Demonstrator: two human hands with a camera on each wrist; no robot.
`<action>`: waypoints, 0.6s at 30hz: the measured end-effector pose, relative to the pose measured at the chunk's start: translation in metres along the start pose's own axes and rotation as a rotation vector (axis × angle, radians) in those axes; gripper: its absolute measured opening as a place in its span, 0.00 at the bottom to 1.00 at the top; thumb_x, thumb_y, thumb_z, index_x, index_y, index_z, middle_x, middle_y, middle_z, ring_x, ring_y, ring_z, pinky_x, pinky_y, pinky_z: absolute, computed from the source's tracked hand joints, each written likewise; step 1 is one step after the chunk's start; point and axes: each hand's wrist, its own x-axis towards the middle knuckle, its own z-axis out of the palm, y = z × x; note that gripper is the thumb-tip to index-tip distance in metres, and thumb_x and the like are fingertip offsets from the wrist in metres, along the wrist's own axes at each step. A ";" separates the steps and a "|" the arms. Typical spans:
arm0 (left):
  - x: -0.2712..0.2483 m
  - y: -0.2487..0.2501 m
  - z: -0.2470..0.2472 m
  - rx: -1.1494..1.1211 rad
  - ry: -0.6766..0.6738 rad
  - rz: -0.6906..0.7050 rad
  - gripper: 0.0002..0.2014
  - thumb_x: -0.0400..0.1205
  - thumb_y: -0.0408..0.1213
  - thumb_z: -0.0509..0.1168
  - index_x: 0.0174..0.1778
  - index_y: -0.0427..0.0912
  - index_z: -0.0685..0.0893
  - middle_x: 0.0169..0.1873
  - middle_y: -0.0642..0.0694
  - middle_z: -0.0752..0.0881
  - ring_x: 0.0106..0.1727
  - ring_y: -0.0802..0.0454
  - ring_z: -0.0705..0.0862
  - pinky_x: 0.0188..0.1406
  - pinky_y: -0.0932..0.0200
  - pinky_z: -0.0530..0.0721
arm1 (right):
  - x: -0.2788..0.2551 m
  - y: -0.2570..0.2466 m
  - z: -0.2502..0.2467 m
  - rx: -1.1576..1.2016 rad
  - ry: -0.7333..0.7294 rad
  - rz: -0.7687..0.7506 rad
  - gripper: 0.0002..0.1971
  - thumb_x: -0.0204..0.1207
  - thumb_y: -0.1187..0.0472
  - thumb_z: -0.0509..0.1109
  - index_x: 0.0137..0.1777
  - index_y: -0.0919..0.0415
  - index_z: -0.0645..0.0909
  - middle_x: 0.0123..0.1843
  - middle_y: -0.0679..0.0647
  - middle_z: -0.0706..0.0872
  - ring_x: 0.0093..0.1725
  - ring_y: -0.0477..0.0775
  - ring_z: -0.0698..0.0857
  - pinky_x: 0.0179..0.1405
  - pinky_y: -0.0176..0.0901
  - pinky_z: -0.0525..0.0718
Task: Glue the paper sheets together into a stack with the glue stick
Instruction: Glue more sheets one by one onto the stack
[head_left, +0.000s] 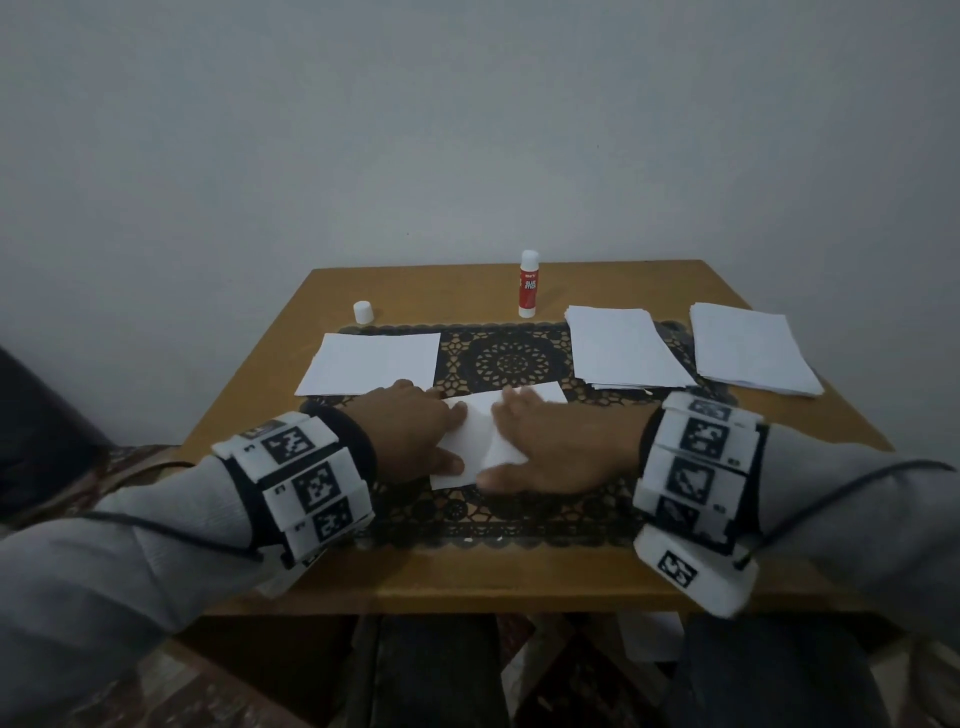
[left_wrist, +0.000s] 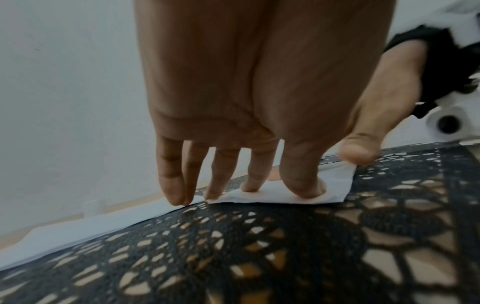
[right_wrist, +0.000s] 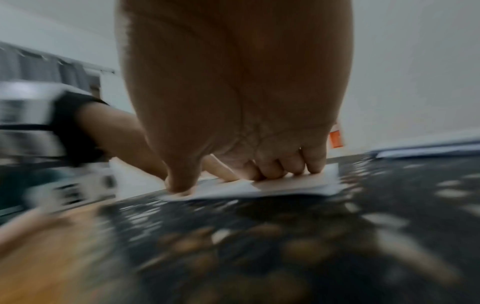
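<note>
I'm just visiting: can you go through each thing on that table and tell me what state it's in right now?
Glue stick: upright at the table's far edge, uncapped.
Cap: off, standing apart to the left.
Centre paper: flat on the lace mat, pressed by both hands.
Left hand: fingers straight, pressing paper.
Right hand: flat, pressing paper.
Left sheet: lying flat.
Two right paper piles: stacked, untouched.

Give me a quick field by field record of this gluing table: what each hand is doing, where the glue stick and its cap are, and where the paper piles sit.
left hand: flat, pressing white paper sheet
right hand: flat, pressing same sheet
sheet location: on black lace mat, near edge
red glue stick: upright, uncapped, far side of wooden table
white cap: standing apart, left of stick
paper piles: one left, two right
</note>
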 end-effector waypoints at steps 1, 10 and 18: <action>0.000 0.000 0.000 -0.002 -0.014 0.000 0.34 0.84 0.58 0.55 0.83 0.46 0.56 0.74 0.40 0.71 0.69 0.42 0.73 0.69 0.50 0.75 | -0.002 -0.005 0.005 -0.014 -0.020 -0.039 0.48 0.80 0.31 0.51 0.85 0.64 0.36 0.86 0.61 0.35 0.85 0.60 0.37 0.83 0.55 0.48; 0.000 0.001 -0.001 -0.033 -0.058 -0.015 0.35 0.85 0.57 0.54 0.84 0.44 0.53 0.78 0.39 0.67 0.74 0.44 0.71 0.73 0.49 0.72 | -0.002 0.005 -0.001 -0.018 -0.003 -0.003 0.42 0.83 0.36 0.50 0.86 0.63 0.38 0.87 0.61 0.36 0.86 0.59 0.40 0.83 0.55 0.50; -0.010 0.012 -0.002 -0.034 -0.093 -0.011 0.34 0.87 0.52 0.52 0.84 0.43 0.46 0.83 0.39 0.53 0.81 0.43 0.60 0.79 0.49 0.64 | 0.002 0.026 -0.005 -0.039 0.022 0.033 0.38 0.87 0.42 0.50 0.86 0.61 0.39 0.87 0.60 0.38 0.86 0.58 0.43 0.84 0.51 0.51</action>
